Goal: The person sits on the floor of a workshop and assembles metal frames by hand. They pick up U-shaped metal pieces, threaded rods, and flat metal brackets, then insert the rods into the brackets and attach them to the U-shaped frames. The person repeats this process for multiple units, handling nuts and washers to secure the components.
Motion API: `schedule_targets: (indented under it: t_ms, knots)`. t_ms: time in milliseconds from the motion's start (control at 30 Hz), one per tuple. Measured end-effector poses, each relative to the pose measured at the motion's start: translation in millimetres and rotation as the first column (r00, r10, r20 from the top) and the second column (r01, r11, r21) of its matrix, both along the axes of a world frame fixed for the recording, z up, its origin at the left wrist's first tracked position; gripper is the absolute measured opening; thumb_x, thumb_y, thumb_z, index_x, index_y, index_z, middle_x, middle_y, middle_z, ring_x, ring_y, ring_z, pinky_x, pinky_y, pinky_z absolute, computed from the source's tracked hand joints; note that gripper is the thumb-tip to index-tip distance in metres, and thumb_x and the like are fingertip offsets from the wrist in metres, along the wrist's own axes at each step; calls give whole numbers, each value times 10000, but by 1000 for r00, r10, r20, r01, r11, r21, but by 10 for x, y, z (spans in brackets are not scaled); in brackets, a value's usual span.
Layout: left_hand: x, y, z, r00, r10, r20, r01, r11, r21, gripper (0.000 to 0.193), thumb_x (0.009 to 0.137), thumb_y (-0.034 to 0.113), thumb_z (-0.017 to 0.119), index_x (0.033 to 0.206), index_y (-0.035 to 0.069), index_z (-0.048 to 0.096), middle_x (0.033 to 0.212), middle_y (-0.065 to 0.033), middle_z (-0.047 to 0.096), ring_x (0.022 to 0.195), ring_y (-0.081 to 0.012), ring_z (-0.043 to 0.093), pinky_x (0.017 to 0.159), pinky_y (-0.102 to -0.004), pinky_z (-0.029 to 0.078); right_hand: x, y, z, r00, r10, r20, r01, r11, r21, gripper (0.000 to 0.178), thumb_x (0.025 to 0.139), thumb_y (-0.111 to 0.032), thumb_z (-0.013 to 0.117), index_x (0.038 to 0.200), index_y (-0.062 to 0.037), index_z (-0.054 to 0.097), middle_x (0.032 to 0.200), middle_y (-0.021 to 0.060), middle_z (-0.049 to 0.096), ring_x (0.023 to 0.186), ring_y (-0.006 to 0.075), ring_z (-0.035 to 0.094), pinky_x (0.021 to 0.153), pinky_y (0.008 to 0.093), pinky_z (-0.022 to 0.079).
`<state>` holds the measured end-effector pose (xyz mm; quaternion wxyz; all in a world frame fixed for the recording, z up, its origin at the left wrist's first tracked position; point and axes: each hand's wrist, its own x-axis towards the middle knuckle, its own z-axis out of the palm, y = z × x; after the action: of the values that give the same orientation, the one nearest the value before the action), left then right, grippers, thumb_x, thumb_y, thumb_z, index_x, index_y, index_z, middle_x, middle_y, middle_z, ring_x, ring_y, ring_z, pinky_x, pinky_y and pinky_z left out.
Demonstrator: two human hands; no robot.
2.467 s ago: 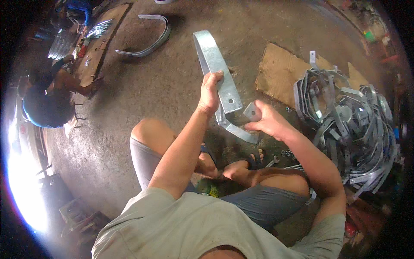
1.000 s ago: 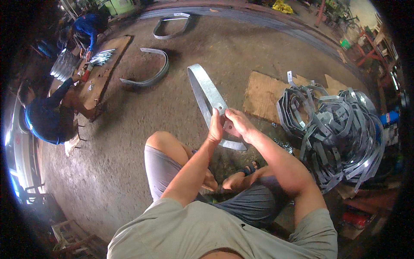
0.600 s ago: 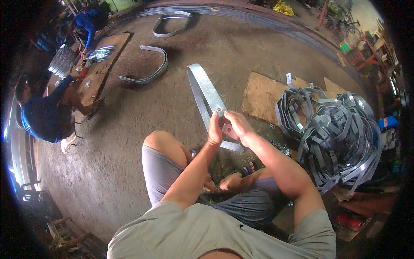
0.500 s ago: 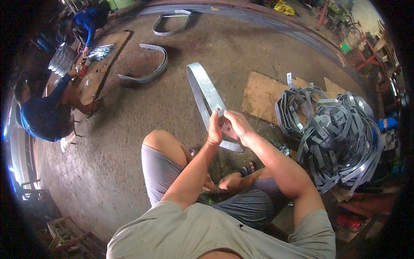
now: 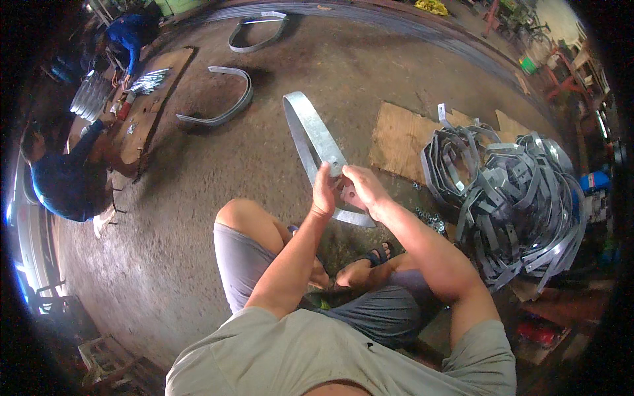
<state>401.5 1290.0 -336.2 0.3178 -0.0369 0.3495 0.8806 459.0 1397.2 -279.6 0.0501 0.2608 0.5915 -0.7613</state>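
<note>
Left of a tangled heap of bent straps point(image 5: 518, 208), the left hand point(image 5: 323, 191) and right hand point(image 5: 367, 191) both grip a looped, drilled metal strap point(image 5: 313, 125).

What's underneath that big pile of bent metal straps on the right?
Brown cardboard shows at the upper left of the strap pile and seems to run under it. How far it reaches, and what else lies beneath, can't be seen: the pile covers it.
</note>
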Motion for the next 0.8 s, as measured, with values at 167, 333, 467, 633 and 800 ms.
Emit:
schedule_targets:
  t_ms: [167,333,467,633,800]
  knots:
    - [-243,67,-141,999,-29,-36,23,989,-147,292,1022,380,540,1087,102,600,935,-12,629,913,-170,618,814,-362,504,-3,94,-130,996,74,-42,-75,997,-33,329,1018,-374,529,1048,-67,644,932,11,628,827,113,570,756,291,469]
    - [-347,45,-355,983,146,-111,-165,969,-186,237,1009,337,563,1066,111,608,952,9,615,880,-149,599,804,-361,483,165,221,78,968,246,54,-251,952,172,341,995,-363,600,1130,-53,638,1056,41,651,955,130,582,823,324,478]
    - [-248,23,-138,985,119,-124,-138,978,-157,202,997,325,574,1048,133,608,954,34,595,877,-133,577,782,-339,453,394,566,-182,875,459,155,-484,822,299,268,950,-280,672,1041,-29,655,906,26,664,775,124,600,645,297,489]
    - [-275,69,-74,983,45,-179,-74,984,-161,221,988,346,587,1110,164,617,1002,39,586,934,-129,558,813,-325,427,400,428,-144,924,344,168,-381,863,332,361,920,-354,710,1034,-13,672,892,44,683,769,133,595,686,317,483]
    - [-201,26,167,986,74,-148,-90,991,-101,459,970,373,607,1306,77,506,1175,-10,567,1073,-176,538,918,-370,431,461,367,-228,947,167,276,-280,850,447,565,885,-548,703,1038,-3,708,927,45,703,825,145,596,764,322,472]
